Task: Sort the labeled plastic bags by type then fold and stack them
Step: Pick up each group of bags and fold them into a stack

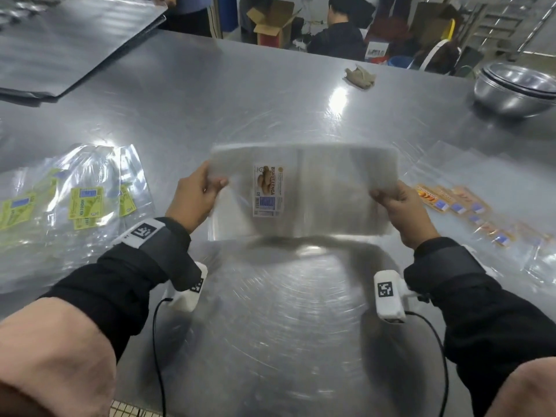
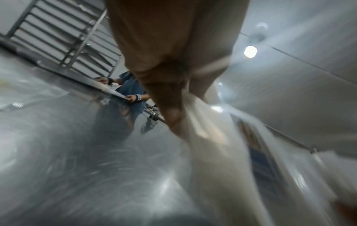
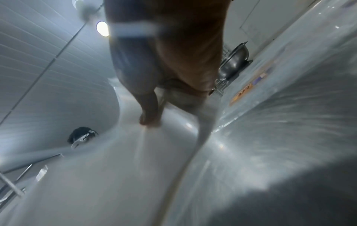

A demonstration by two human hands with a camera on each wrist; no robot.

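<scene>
A stack of clear plastic bags [image 1: 331,191] with a brown "BISKUT LENCA" label [image 1: 268,190] hangs above the steel table [image 1: 270,311], blurred by motion. My left hand [image 1: 200,194] pinches its left edge, thumb on top. My right hand [image 1: 397,206] grips its right edge. In the left wrist view my left hand [image 2: 172,107] pinches the whitish bags [image 2: 222,160]. In the right wrist view my right hand [image 3: 164,85] holds the bags [image 3: 115,160]. A pile of green-labelled bags [image 1: 75,203] lies on the left. Orange-labelled bags [image 1: 463,212] lie on the right.
Stacked steel bowls [image 1: 517,88] stand at the far right. A crumpled beige cloth [image 1: 361,76] lies at the back. A large dark tray [image 1: 60,46] sits at the far left. Other people work beyond the table's far edge.
</scene>
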